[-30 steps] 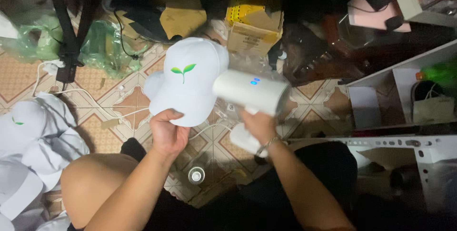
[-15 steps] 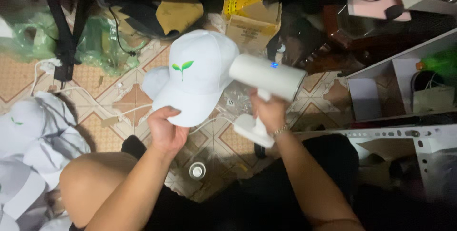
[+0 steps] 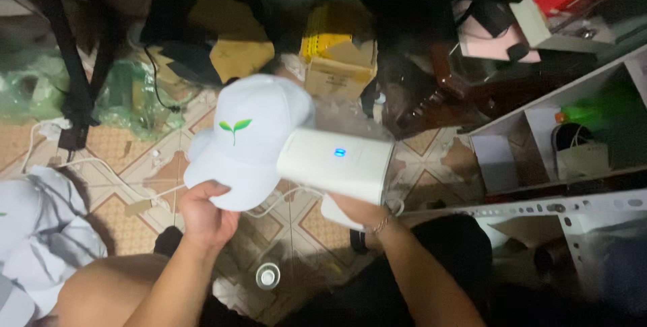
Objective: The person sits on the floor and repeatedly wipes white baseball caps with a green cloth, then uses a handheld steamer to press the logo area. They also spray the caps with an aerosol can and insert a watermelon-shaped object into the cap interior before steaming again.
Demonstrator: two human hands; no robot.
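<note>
My left hand (image 3: 202,216) grips the lower edge of a white cap (image 3: 246,142) with a small green sprout on its front, and holds it up over the tiled floor. My right hand (image 3: 360,214) holds a white handheld steamer (image 3: 337,164) by its handle; a small blue light glows on its body. The steamer's head points left and touches the cap's right side. A thin haze of steam hangs just above the steamer. A white cord runs down from the steamer between my hands.
More white caps (image 3: 37,233) lie piled at the left. A small round can (image 3: 267,275) stands on the floor (image 3: 135,158) by my knees. Cardboard boxes (image 3: 337,64), dark bags and cables crowd the far side. A white shelf unit (image 3: 573,145) stands at the right.
The steamer has swung left, from beside the cap to against its right side. My left hand keeps its hold on the cap, which has shifted only slightly.
</note>
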